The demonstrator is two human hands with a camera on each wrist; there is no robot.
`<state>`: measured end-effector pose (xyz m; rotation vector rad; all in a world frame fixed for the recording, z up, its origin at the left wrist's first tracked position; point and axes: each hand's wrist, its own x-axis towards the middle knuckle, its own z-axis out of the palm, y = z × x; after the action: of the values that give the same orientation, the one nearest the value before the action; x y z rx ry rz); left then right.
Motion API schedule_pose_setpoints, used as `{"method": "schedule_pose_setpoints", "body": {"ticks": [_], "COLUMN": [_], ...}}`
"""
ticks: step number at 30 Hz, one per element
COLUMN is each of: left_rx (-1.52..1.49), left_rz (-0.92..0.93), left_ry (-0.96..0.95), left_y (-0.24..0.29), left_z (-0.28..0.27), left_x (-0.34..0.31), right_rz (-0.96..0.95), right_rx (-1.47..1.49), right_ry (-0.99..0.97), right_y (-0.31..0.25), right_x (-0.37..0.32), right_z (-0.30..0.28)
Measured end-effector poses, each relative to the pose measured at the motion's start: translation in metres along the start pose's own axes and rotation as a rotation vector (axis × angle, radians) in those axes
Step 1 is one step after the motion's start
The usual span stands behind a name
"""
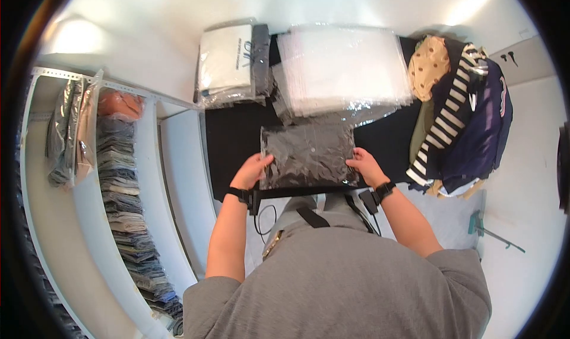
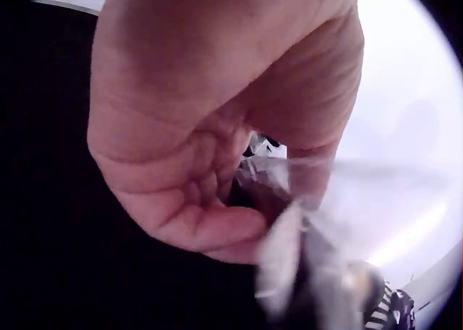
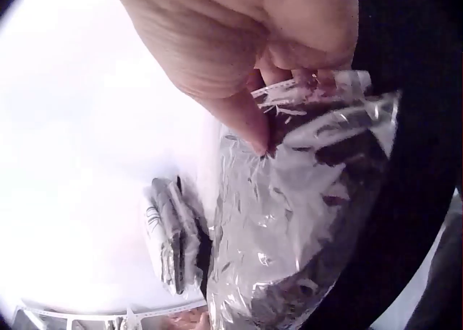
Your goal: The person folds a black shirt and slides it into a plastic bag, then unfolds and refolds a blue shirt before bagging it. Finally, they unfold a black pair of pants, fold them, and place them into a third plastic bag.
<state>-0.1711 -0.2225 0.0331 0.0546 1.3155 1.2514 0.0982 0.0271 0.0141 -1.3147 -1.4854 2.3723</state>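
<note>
A dark folded garment in a clear plastic bag (image 1: pixel 309 155) is held between both hands over the near part of the black table (image 1: pixel 380 138). My left hand (image 1: pixel 249 171) grips the bag's left edge, thumb on top. In the left wrist view the curled fingers (image 2: pixel 231 232) pinch clear plastic. On the opposite side, my right hand (image 1: pixel 369 168) pinches the right edge. The right wrist view shows that thumb (image 3: pixel 242 120) pressing the shiny wrapped garment (image 3: pixel 289 214), with the other fingers partly hidden behind the plastic.
Flat clear bags (image 1: pixel 344 69) are stacked at the table's back, beside packaged clothes (image 1: pixel 225 60). Loose garments, including a striped one (image 1: pixel 442 128), are heaped at the right. White shelves (image 1: pixel 77 220) with folded clothes (image 1: pixel 122 202) stand at the left.
</note>
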Motion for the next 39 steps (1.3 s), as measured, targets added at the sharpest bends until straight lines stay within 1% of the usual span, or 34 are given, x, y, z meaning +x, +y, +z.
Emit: {"method": "schedule_pose_setpoints", "body": {"ticks": [2, 4, 6, 8, 9, 10, 12, 13, 14, 16, 17, 18, 20, 21, 22, 24, 25, 26, 27, 28, 29, 30, 32, 33, 34, 36, 38, 39], "left_rx": [-0.154, -0.229, -0.191, -0.284, -0.295, -0.292, -0.347, -0.350, -0.347, -0.433, -0.458, -0.472, -0.515, -0.526, -0.525, -0.640, -0.649, -0.651, -0.693, -0.734, -0.752, -0.757, -0.672, -0.661, -0.655, -0.553, -0.569, -0.545], "left_rz": [-0.022, 0.015, 0.103, 0.166, 0.209, 0.225, 0.320, 0.373, 0.386, 0.541, 0.591, 0.659, 0.795, 0.868, 0.884, 0.977, 1.002, 1.009, 0.971, 0.929, 0.785, 0.787, 0.570, 0.621, 0.611, 0.705, 0.698, 0.695], "left_ry": [-0.119, -0.148, -0.123, -0.194, -0.189, -0.188, -0.135, -0.097, -0.094, -0.074, -0.055, -0.013, 0.043, 0.027, 0.029, 0.089, 0.126, 0.122, 0.207, 0.292, 0.375, 0.369, 0.557, 0.503, 0.496, 0.582, 0.585, 0.544], "left_y": [-0.016, -0.011, -0.009, 0.001, 0.004, 0.008, 0.019, 0.026, 0.036, 0.062, 0.077, 0.090, 0.114, 0.126, 0.135, 0.150, 0.155, 0.155, 0.151, 0.147, 0.141, 0.141, 0.138, 0.139, 0.141, 0.143, 0.144, 0.141], "left_z": [-0.008, 0.004, 0.011, 0.023, 0.026, 0.028, 0.032, 0.033, 0.033, 0.035, 0.035, 0.033, 0.021, 0.012, 0.005, -0.011, -0.018, -0.028, -0.038, -0.046, -0.050, -0.052, -0.058, -0.055, -0.052, -0.048, -0.050, -0.052], "left_x": [0.008, -0.002, -0.010, -0.023, -0.026, -0.029, -0.034, -0.036, -0.039, -0.047, -0.054, -0.055, -0.050, -0.045, -0.035, -0.011, 0.004, 0.025, 0.048, 0.067, 0.080, 0.090, 0.107, 0.107, 0.106, 0.105, 0.101, 0.098], "right_rz": [-0.068, -0.108, -0.144, -0.218, -0.286, -0.299, -0.292, -0.350, -0.361, -0.413, -0.486, -0.500, -0.442, -0.424, -0.434, -0.322, -0.331, -0.248, -0.164, -0.169, -0.136, -0.103, -0.092, -0.100, -0.107, -0.114, -0.125, -0.115], "right_rx": [-0.031, -0.023, -0.016, -0.022, -0.074, -0.078, -0.042, -0.067, -0.069, 0.005, 0.057, 0.058, 0.069, 0.051, 0.048, 0.038, 0.034, 0.050, 0.064, 0.059, 0.077, 0.095, 0.084, 0.085, 0.088, 0.094, 0.097, 0.089], "right_ry": [0.043, 0.023, 0.006, 0.031, 0.084, 0.076, 0.011, 0.008, -0.001, -0.048, -0.011, -0.020, -0.022, 0.011, 0.000, 0.028, 0.024, 0.060, 0.098, 0.099, 0.128, 0.159, 0.190, 0.210, 0.230, 0.245, 0.256, 0.254], "right_y": [-0.017, -0.026, -0.040, -0.059, -0.066, -0.075, -0.106, -0.120, -0.135, -0.165, -0.168, -0.176, -0.189, -0.186, -0.179, -0.163, -0.154, -0.145, -0.136, -0.129, -0.122, -0.119, -0.116, -0.113, -0.111, -0.107, -0.106, -0.105], "right_x": [-0.011, -0.017, -0.019, -0.022, -0.016, -0.013, -0.012, -0.010, -0.011, -0.015, -0.009, -0.013, -0.030, -0.030, -0.029, -0.028, -0.027, -0.027, -0.029, -0.031, -0.033, -0.037, -0.043, -0.046, -0.049, -0.050, -0.049, -0.048], "right_z": [0.008, 0.008, 0.011, 0.018, 0.022, 0.023, 0.030, 0.037, 0.044, 0.057, 0.059, 0.062, 0.063, 0.061, 0.057, 0.045, 0.038, 0.030, 0.023, 0.016, 0.010, 0.007, -0.001, -0.005, -0.008, -0.013, -0.014, -0.012]}}
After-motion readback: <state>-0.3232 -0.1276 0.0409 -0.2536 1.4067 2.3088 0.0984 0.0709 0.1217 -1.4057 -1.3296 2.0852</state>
